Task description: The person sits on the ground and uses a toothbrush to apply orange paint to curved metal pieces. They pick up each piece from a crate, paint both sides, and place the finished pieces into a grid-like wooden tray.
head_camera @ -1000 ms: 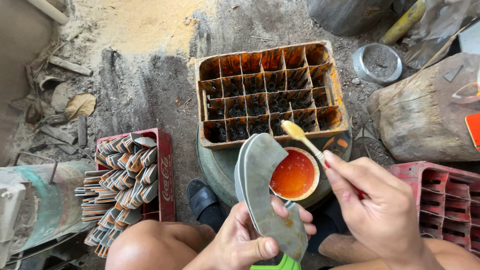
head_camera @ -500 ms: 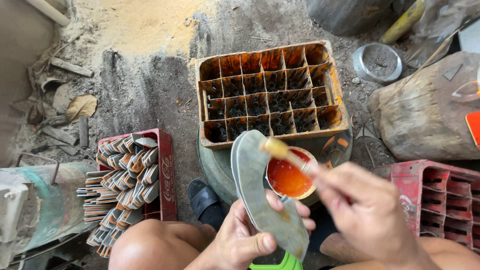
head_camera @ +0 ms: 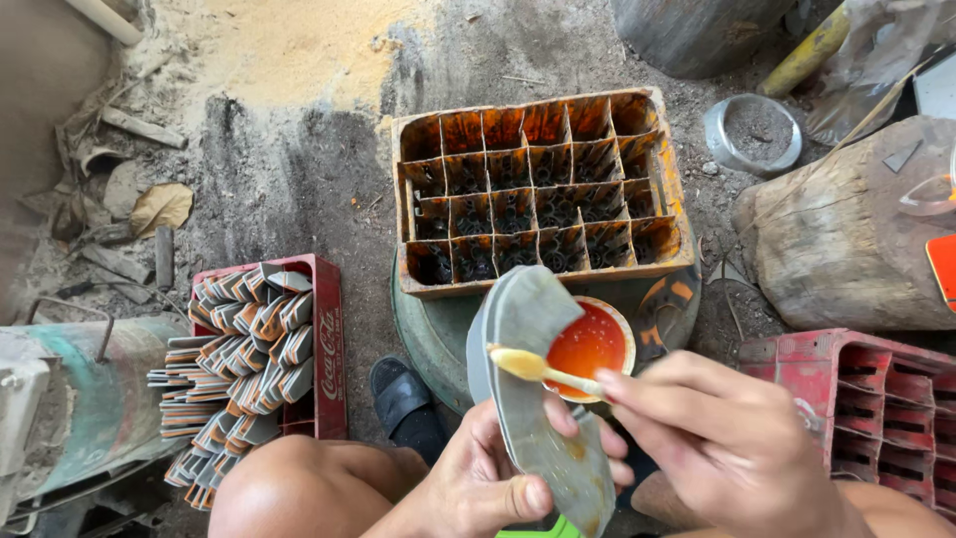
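Observation:
My left hand (head_camera: pixel 493 476) grips a grey shoe sole (head_camera: pixel 533 359) from below and holds it up on edge. My right hand (head_camera: pixel 727 438) pinches a small brush (head_camera: pixel 538 369) whose yellow glue-wet tip rests on the sole's face. Just behind the sole sits a small round bowl of orange glue (head_camera: pixel 590 344) on a dark green round stand (head_camera: pixel 438 339).
An orange-stained divided crate (head_camera: pixel 543 189) lies beyond the bowl. A red crate (head_camera: pixel 324 349) at left holds several stacked soles (head_camera: pixel 239 359). Another red crate (head_camera: pixel 856 399), a wooden log (head_camera: pixel 846 239) and a metal bowl (head_camera: pixel 752 134) are at right. My knee (head_camera: pixel 299 488) and black sandal (head_camera: pixel 403 399) are below.
My right hand has brought the brush from above the glue bowl down and left onto the sole's face. The left hand has kept the sole nearly still.

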